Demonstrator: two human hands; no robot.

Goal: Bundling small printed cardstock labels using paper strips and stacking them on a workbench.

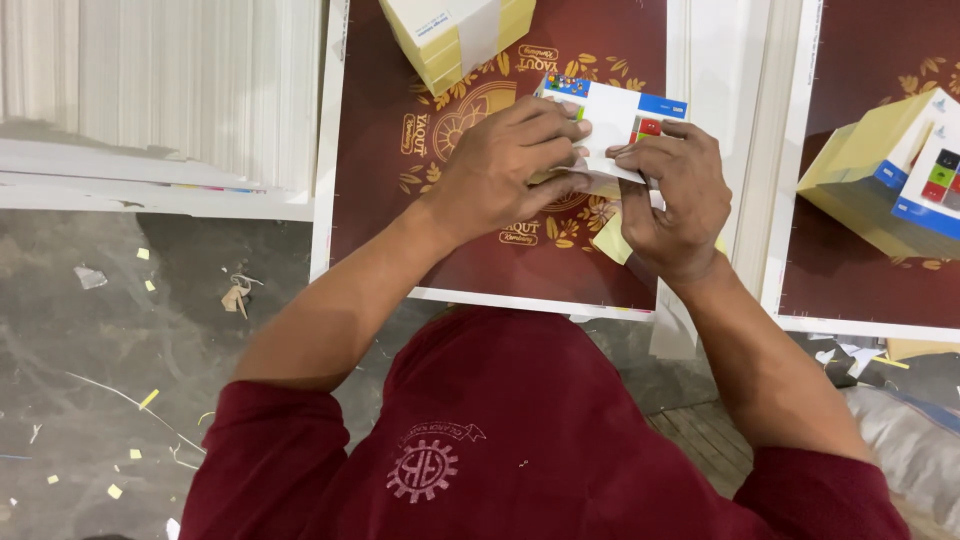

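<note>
Both hands close on a small stack of white cards (612, 125) with blue edges and coloured squares, held just above the maroon printed sheet (400, 220). The left hand (500, 165) curls over the stack's near side, fingers flat on top — likely squaring it. The right hand (675, 195) pinches the opposite edge. A banded bundle (455, 35) lies at the sheet's far edge; another bundle (890, 175) sits well right of it.

Even bright light, sharp focus, faint shadows.

A small white card stack (610, 125) with blue edge and coloured squares lies tilted, partly covered.
</note>
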